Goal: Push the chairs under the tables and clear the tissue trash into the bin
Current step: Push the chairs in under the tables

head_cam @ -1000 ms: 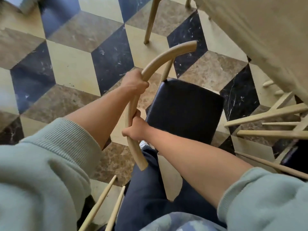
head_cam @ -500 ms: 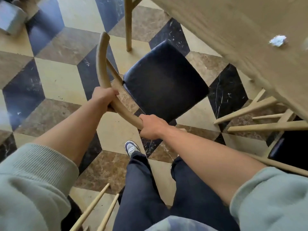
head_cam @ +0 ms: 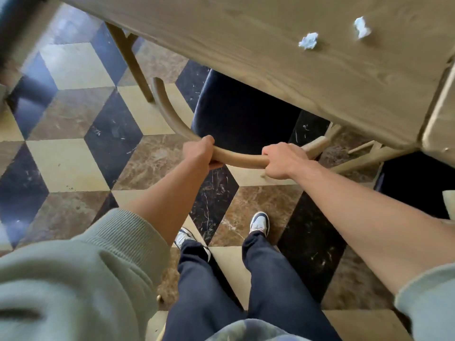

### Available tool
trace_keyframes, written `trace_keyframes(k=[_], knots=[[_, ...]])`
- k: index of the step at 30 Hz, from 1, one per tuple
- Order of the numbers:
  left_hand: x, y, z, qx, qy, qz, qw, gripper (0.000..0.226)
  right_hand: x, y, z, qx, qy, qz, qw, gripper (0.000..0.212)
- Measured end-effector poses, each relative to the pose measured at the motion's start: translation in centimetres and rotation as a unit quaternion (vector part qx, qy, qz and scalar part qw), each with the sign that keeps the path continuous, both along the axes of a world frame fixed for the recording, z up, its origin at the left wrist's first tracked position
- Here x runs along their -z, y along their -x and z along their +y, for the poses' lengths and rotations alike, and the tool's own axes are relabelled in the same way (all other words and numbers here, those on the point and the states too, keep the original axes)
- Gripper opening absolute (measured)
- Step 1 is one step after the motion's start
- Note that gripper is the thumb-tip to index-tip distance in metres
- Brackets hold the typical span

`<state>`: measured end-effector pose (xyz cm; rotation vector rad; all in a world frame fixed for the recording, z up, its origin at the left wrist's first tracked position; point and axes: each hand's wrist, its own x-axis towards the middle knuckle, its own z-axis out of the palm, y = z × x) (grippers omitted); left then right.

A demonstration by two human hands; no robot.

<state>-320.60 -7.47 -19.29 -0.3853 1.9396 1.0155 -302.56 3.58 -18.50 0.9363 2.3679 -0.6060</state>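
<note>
Both arms reach forward. The left hand (head_cam: 200, 152) and right hand (head_cam: 280, 159) grip the curved pale wooden chair back (head_cam: 240, 161); its dark seat (head_cam: 241, 119) lies at twelve o'clock, partly under the wooden bench (head_cam: 246, 40). Two crumpled white tissues (head_cam: 308, 41) sit at one o'clock.

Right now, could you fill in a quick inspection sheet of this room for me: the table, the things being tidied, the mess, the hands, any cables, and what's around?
Surface: wooden table, bare apart from the tissues.
Job's things: chair, dark seat partly under the table, curved wooden back facing the person.
Clutter: two crumpled tissues lying on the table.
Hands: left hand and right hand both gripping the chair back.
Cables: nothing seen.
Surroundings: patterned tile floor; second chair at right; no bin visible.
</note>
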Motion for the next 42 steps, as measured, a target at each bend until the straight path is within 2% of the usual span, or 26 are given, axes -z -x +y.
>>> trace_keyframes(k=[6,13,18,22,25,29,33,36,39,42], knots=[[0.7,-1.3,1.9,0.026,0.020,-0.008,0.999,0.020,0.0,-2.5,0.1,0.035,-0.008,0.026,0.999,0.017],[1.0,-4.3,1.9,0.039,0.020,-0.020,0.999,0.040,-0.3,-4.9,-0.4,0.079,-0.011,-0.009,0.997,0.019],[0.3,-4.7,1.4,0.095,0.019,-0.048,0.994,0.049,-1.2,-5.6,-1.1,0.127,0.009,-0.036,0.991,0.022],[-0.7,-4.7,1.0,0.118,0.009,-0.100,0.988,0.039,-1.8,-4.9,-1.5,0.163,0.019,-0.080,0.983,0.023],[-0.8,-5.3,0.6,0.139,0.004,-0.111,0.984,0.041,-1.6,-5.5,-1.8,0.176,0.017,-0.101,0.979,0.028],[-0.7,-5.9,0.2,0.160,0.014,-0.100,0.982,0.057,-1.7,-6.2,-2.5,0.172,0.005,-0.092,0.981,0.032],[-0.3,-6.2,0.5,0.178,0.034,-0.100,0.978,0.059,-2.2,-6.4,-2.3,0.178,0.016,-0.087,0.980,0.032],[-0.3,-5.7,0.3,0.231,0.047,-0.119,0.965,0.069,-2.7,-6.2,-2.6,0.169,0.008,-0.090,0.982,0.030],[-1.0,-4.6,-0.1,0.306,0.049,-0.176,0.934,0.083,-3.3,-5.7,-3.1,0.177,-0.002,-0.086,0.980,0.030],[-2.0,-2.9,-0.6,0.383,0.062,-0.186,0.903,0.088,-3.9,-4.3,-3.3,0.211,0.012,-0.053,0.976,0.032]])
